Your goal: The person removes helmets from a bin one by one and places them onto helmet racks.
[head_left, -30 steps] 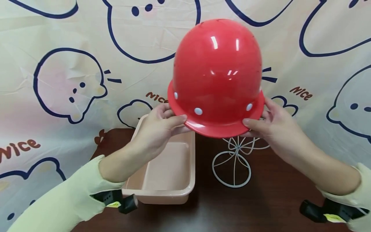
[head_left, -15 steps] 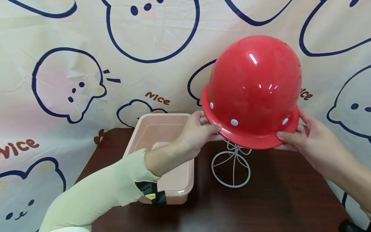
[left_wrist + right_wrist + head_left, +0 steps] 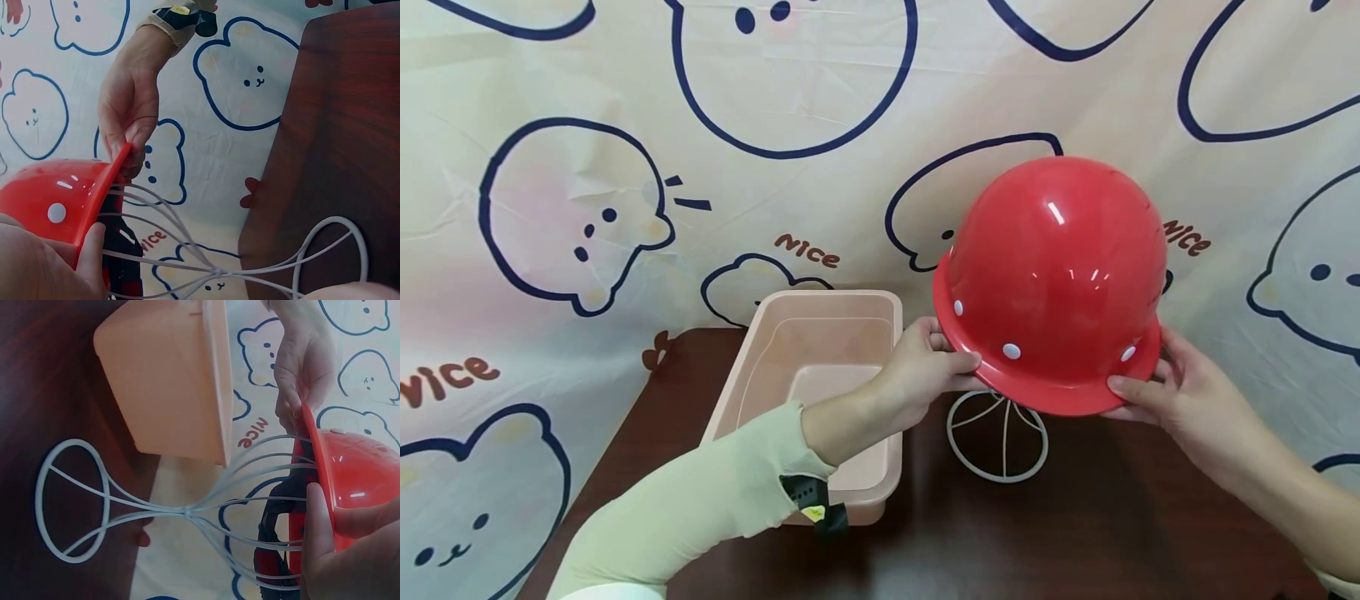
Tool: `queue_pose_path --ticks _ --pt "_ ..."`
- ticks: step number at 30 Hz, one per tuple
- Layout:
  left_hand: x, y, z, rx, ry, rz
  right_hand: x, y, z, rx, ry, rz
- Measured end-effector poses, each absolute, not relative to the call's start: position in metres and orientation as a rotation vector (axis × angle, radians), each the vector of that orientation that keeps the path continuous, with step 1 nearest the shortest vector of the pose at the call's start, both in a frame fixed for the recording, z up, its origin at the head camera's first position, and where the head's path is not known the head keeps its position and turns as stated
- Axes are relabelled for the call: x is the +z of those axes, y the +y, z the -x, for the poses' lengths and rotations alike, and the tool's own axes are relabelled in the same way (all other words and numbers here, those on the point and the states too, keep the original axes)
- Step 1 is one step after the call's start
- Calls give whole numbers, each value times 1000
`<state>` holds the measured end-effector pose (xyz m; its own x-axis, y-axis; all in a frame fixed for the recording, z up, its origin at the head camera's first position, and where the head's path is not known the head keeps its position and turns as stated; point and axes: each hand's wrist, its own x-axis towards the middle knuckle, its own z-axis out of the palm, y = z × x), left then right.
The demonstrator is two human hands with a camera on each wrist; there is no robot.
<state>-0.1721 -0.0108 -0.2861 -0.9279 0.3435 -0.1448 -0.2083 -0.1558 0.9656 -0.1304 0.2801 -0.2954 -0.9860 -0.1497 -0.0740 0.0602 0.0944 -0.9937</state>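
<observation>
A red hard hat with white round studs hangs dome-up over a white wire stand. My left hand pinches the left of its brim, thumb on top and fingers underneath. On the right of the brim, my right hand grips it the same way. In the right wrist view the upper wires of the stand reach into the hat's underside, beside a black inner strap. Whether the hat's weight rests on the wires cannot be told. From the head view the hat hides the stand's upper part.
Left of the stand is a pale pink plastic bin, partly covered by my left forearm. Both stand on a dark brown table. A cream cloth with cartoon bears hangs behind it.
Both hands have carried the hard hat to the right and then down, over the wire stand. The stand and the bin have stayed in place.
</observation>
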Motion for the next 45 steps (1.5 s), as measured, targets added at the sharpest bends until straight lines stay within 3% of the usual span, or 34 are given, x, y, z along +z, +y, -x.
queue_pose_path --ticks 17,31,45 --pt "-319 -15 169 2100 1774 -146 -330 274 124 -2025 2211 98" --pt "-324 -19 174 2003 1723 -361 -335 273 125 -1935 2256 72" --pt "-326 -21 173 2013 1699 -379 -337 275 126 -1938 2252 50"
